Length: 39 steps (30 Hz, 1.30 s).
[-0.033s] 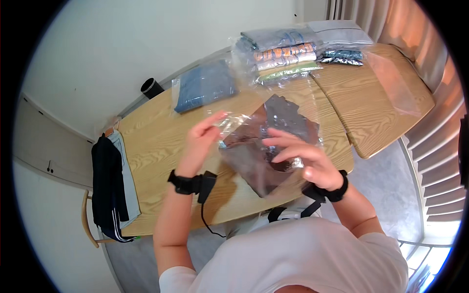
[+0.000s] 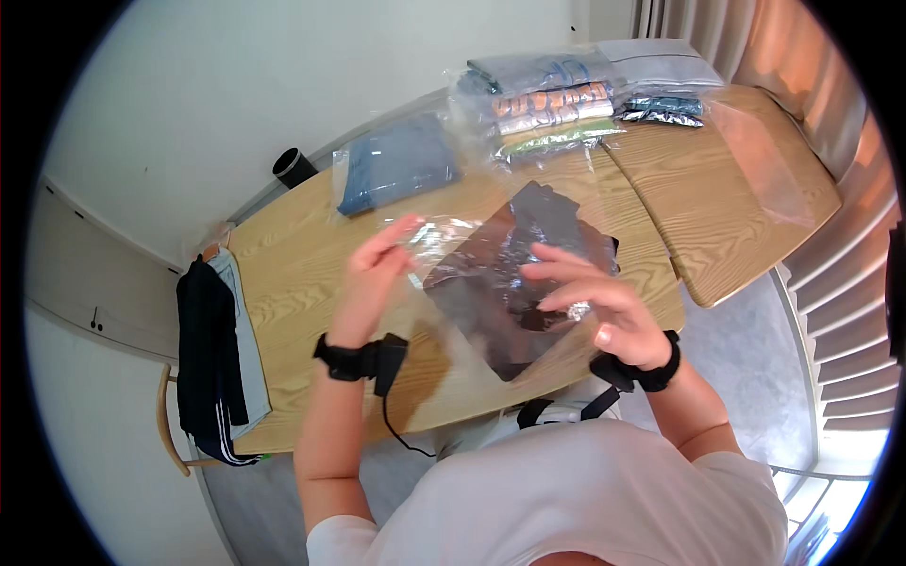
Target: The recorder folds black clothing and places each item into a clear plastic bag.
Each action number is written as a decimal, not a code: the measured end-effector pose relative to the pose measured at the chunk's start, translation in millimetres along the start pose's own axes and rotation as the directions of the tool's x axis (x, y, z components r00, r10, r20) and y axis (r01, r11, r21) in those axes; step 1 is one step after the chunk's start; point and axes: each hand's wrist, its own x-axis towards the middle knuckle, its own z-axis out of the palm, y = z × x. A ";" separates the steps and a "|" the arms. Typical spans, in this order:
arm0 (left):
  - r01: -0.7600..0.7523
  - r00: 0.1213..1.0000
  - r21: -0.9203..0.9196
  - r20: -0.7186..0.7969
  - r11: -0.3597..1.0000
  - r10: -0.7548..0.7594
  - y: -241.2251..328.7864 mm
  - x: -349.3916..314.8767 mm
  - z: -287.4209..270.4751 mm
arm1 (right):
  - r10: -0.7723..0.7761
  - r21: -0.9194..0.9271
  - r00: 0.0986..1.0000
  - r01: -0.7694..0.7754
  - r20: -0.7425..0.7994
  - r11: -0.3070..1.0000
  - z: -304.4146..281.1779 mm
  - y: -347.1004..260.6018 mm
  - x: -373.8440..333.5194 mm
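A dark brown and black folded garment [image 2: 497, 325] lies on the table inside a clear plastic bag [image 2: 453, 232], creased and shiny. At the bag's left side, my left hand [image 2: 373, 274] pinches the loose clear film between thumb and fingers. My right hand [image 2: 604, 307] is over the right part of the garment, its fingers stretched out and apart. Whether those fingertips touch the film I cannot tell. Black bands with small boxes are strapped round both my wrists.
Behind lie a bagged blue garment [image 2: 401, 165] and a stack of bagged clothes [image 2: 552, 108]. An empty clear bag [image 2: 764, 165] rests on the right tabletop, past a seam. Dark clothes [image 2: 208, 354] hang over the left edge. A black cup-like bin [image 2: 293, 168] stands by the wall.
My left hand has moved slightly left, drawing the film outward. My right hand has shifted a little to the right. The garment stays in nearly the same place.
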 end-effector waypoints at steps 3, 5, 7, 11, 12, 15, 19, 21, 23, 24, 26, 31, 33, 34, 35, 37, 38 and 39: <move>-0.066 0.969 -0.038 -0.239 0.997 0.055 12.2 -36.5 -36.3 | 0.052 -0.144 0.994 -0.065 -0.093 0.987 -8.0 -1.6 -15.1; -0.004 0.926 -0.051 -0.378 0.999 -0.016 5.7 -67.7 -68.7 | 0.148 -0.284 0.971 -0.198 -0.189 0.938 -5.2 4.8 -19.9; -0.042 0.871 -0.113 -0.490 0.993 -0.019 -5.6 -94.5 -90.8 | 0.165 -0.323 0.954 -0.243 -0.249 0.915 0.3 13.9 -23.5; -0.023 0.779 -0.179 -0.619 0.984 -0.094 -46.4 -143.5 -134.2 | 0.171 -0.376 0.928 -0.295 -0.330 0.878 4.6 29.3 -28.0; -0.017 0.786 -0.194 -0.609 0.981 -0.107 -56.1 -153.3 -144.4 | 0.175 -0.386 0.924 -0.306 -0.339 0.870 4.8 30.8 -29.0; 0.032 0.789 -0.198 -0.597 0.980 -0.146 -79.2 -169.1 -171.9 | 0.169 -0.442 0.927 -0.313 -0.335 0.841 4.5 36.4 -31.3; 0.133 0.742 -0.195 -0.630 0.972 -0.228 -94.2 -178.5 -185.9 | 0.175 -0.416 0.892 -0.358 -0.416 0.836 14.3 34.5 -34.3; 0.173 0.749 -0.208 -0.607 0.963 -0.265 -100.0 -179.7 -191.2 | 0.191 -0.383 0.861 -0.395 -0.472 0.835 12.0 36.8 -37.2; 0.207 0.752 -0.219 -0.587 0.954 -0.298 -103.9 -183.6 -195.6 | 0.208 -0.364 0.838 -0.425 -0.504 0.829 10.0 37.3 -41.0; 0.202 0.754 -0.210 -0.590 0.957 -0.289 -105.4 -185.7 -197.5 | 0.222 -0.345 0.819 -0.446 -0.529 0.825 9.4 37.1 -43.1; 0.199 0.762 -0.202 -0.584 0.959 -0.281 -101.8 -188.3 -195.8 | 0.239 -0.309 0.777 -0.484 -0.583 0.819 4.7 37.1 -51.8; 0.410 0.739 0.536 -0.670 0.738 0.076 -39.2 -190.2 -161.9 | 0.197 -0.304 0.613 -0.613 -0.765 0.730 -7.9 46.7 -63.8; 0.398 0.745 0.576 -0.657 0.714 0.115 13.9 -179.2 -115.1 | 0.318 -0.140 0.483 -0.698 -0.816 0.703 -13.5 50.6 -59.2; 0.313 0.810 0.632 -0.567 0.709 0.147 35.9 -172.4 -94.6 | 0.318 -0.140 0.484 -0.698 -0.815 0.703 -18.5 53.5 -56.9; 0.221 0.865 0.677 -0.468 0.702 0.179 52.2 -164.4 -77.1 | 0.348 -0.152 0.489 -0.726 -0.800 0.670 -24.7 56.7 -54.2; 0.123 0.923 0.706 -0.340 0.698 0.181 73.9 -150.5 -50.9 | 0.379 -0.166 0.497 -0.749 -0.781 0.641 -30.1 58.6 -50.0; 0.017 0.964 0.719 -0.197 0.695 0.181 77.8 -139.1 -39.5 | 0.384 -0.219 0.511 -0.775 -0.769 0.593 -31.9 60.2 -48.9; -0.055 0.982 0.769 -0.072 0.637 0.172 82.4 -128.2 -28.8 | 0.390 -0.274 0.528 -0.793 -0.754 0.544 -33.9 60.2 -46.5</move>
